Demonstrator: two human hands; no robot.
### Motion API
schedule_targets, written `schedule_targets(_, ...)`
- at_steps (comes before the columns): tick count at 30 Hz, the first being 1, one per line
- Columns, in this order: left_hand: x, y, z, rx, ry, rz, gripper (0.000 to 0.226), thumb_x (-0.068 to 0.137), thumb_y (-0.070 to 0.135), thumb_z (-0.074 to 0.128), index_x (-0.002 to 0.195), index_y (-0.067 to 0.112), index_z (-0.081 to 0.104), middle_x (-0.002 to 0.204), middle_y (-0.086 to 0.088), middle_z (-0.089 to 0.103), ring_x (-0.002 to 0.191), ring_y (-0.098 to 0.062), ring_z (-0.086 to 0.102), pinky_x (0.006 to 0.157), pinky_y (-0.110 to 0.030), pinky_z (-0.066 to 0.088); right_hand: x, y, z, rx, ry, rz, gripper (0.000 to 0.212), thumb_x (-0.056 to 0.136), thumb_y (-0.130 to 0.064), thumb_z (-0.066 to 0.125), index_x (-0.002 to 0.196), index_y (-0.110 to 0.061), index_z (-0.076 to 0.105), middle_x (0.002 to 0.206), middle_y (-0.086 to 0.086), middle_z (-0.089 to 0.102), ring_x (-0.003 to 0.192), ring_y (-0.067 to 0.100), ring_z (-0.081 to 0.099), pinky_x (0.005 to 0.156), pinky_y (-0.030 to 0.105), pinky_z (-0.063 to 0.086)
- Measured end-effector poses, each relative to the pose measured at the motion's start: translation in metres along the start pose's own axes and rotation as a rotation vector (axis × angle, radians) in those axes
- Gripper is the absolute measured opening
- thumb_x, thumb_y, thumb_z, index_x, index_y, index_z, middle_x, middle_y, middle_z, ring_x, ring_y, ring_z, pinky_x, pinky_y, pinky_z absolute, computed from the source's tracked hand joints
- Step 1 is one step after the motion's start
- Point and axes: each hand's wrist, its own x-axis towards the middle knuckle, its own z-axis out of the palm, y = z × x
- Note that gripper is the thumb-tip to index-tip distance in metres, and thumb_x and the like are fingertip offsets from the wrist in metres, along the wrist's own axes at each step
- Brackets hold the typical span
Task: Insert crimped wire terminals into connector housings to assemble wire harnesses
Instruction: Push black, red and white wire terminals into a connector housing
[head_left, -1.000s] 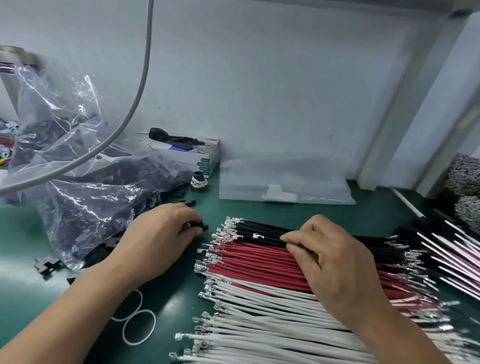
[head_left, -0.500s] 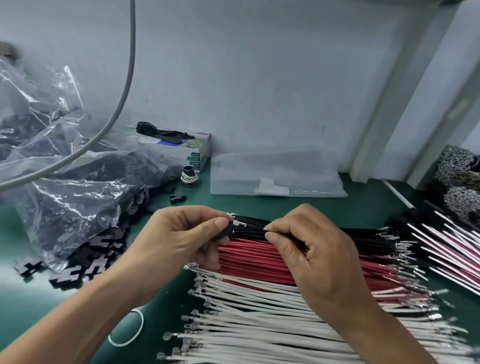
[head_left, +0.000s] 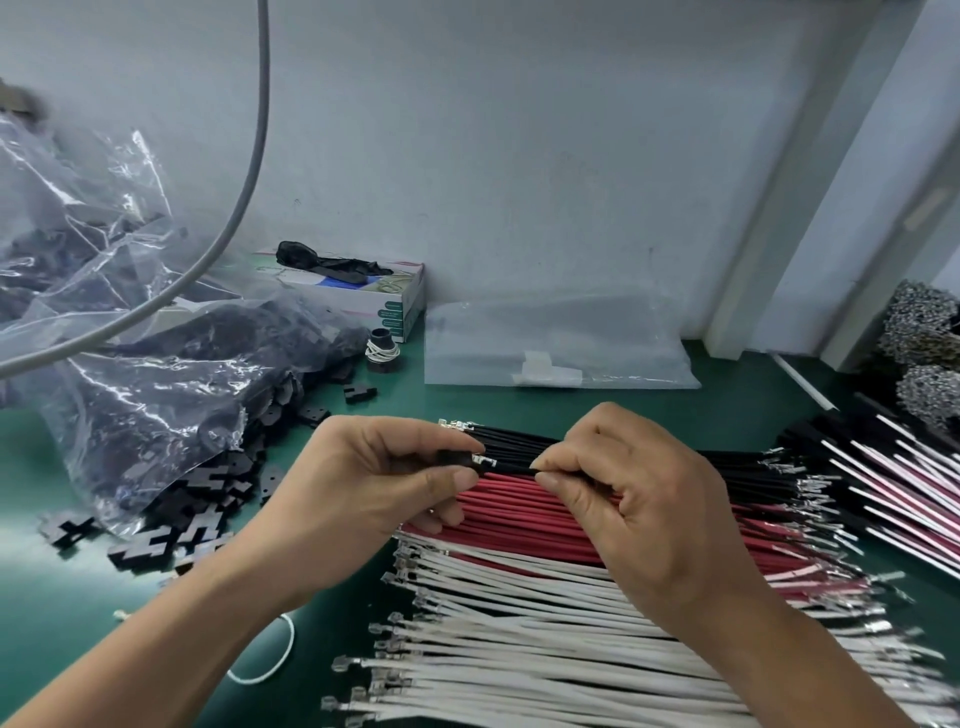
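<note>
The green desk shows bare surface mainly at 8 o'clock. A clear bag of black housings fills 10 o'clock, its spill reaching the left hand. Rows of black, red and white wires cover the desk from centre to 5 o'clock. The left grip pinches a small black housing between thumb and forefinger; the right hand pinches a black wire, whose metal terminal sits at the housing's edge, at centre above the wires.
</note>
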Motion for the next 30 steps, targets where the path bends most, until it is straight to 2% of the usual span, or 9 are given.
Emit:
schedule_targets(4,-0.001,-0.001,-0.002,0.095,-0.060,0.041,0.023,0.073,0.022,0.079,0.096,0.026,0.083,0.073,-0.011,0.073,0.067,-0.023,0.071,0.066,-0.032,0.063,0.003,0.000,-0.005,0.023,-0.040,-0.003,0.011,0.091,-0.032,0.066,0.087,-0.025,0.075,0.084,-0.017,0.057,0.079,0.007,0.058,0.063,0.028,0.050)
schedule_targets(7,-0.002,-0.002,-0.002,0.175,-0.088,0.073,0.021,0.076,0.023,0.077,0.095,0.028,0.083,0.079,-0.006,0.072,0.067,-0.022,0.070,0.066,-0.032,0.061,0.003,-0.003,-0.003,0.042,-0.064,0.011,0.012,0.090,-0.032,0.066,0.086,-0.025,0.075,0.083,-0.016,0.057,0.079,0.007,0.058,0.064,0.028,0.050)
schedule_targets(12,-0.001,-0.002,-0.004,0.160,-0.084,0.077,0.020,0.077,0.020,0.078,0.095,0.027,0.084,0.076,-0.004,0.071,0.064,-0.018,0.069,0.059,-0.022,0.057,0.000,-0.007,0.002,0.051,-0.048,0.038,0.014,0.092,-0.033,0.063,0.087,-0.024,0.073,0.084,-0.014,0.057,0.079,0.008,0.058,0.065,0.030,0.050)
schedule_targets(14,-0.001,-0.003,-0.003,0.182,-0.074,0.099,0.019,0.079,0.017,0.078,0.093,0.027,0.084,0.075,-0.002,0.070,0.063,-0.017,0.068,0.058,-0.021,0.056,0.000,-0.009,0.002,-0.054,-0.036,-0.019,0.013,0.093,-0.029,0.063,0.088,-0.022,0.072,0.084,-0.013,0.056,0.077,0.009,0.056,0.062,0.031,0.050)
schedule_targets(17,-0.001,-0.004,0.000,0.334,-0.047,0.182,0.022,0.084,0.011,0.078,0.092,0.030,0.083,0.078,0.002,0.070,0.061,-0.015,0.068,0.060,-0.020,0.055,0.000,-0.008,0.004,-0.211,-0.018,-0.119,0.013,0.097,-0.023,0.063,0.088,-0.017,0.070,0.084,-0.007,0.056,0.074,0.016,0.054,0.058,0.034,0.049)
schedule_targets(21,-0.003,-0.002,0.002,0.181,-0.079,0.157,0.017,0.079,0.017,0.077,0.094,0.024,0.084,0.079,-0.004,0.071,0.060,-0.016,0.067,0.057,-0.021,0.054,-0.002,-0.008,0.010,-0.002,0.008,-0.027,0.014,0.096,-0.028,0.062,0.089,-0.020,0.071,0.085,-0.012,0.056,0.079,0.009,0.056,0.066,0.031,0.050)
schedule_targets(25,-0.001,-0.004,0.002,0.150,-0.065,0.145,0.017,0.078,0.019,0.078,0.094,0.022,0.084,0.072,-0.004,0.069,0.057,-0.014,0.064,0.054,-0.019,0.050,-0.001,-0.007,0.012,0.015,0.004,-0.014,0.018,0.097,-0.032,0.059,0.090,-0.021,0.071,0.086,-0.013,0.057,0.079,0.008,0.057,0.066,0.031,0.050)
schedule_targets(30,-0.001,-0.007,0.001,0.285,-0.033,0.182,0.017,0.084,0.015,0.079,0.093,0.029,0.083,0.073,0.000,0.070,0.056,-0.014,0.066,0.053,-0.022,0.049,-0.001,-0.010,0.017,0.003,0.018,-0.037,0.017,0.097,-0.027,0.060,0.089,-0.017,0.070,0.085,-0.009,0.056,0.078,0.012,0.056,0.067,0.034,0.050)
